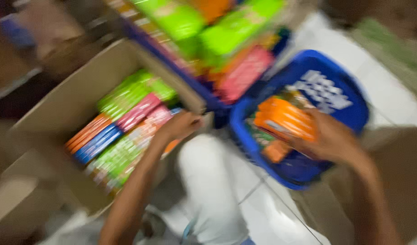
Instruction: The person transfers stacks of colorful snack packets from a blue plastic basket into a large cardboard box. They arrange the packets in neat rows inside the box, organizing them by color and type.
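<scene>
A white tiled floor fills the background, and the whole picture is blurred by movement. On the floor stands a blue basket, and beside it, to the left, an open cardboard box full of flat packets in green, pink, orange and blue. Above the box a blue shelf edge carries more green and pink packets. The right hand is over the basket and its fingers are closed around an orange packet, which sits just above the basket's inside. The left hand rests at the near edge of the box, touching the packets there; I cannot tell if it grips one
</scene>
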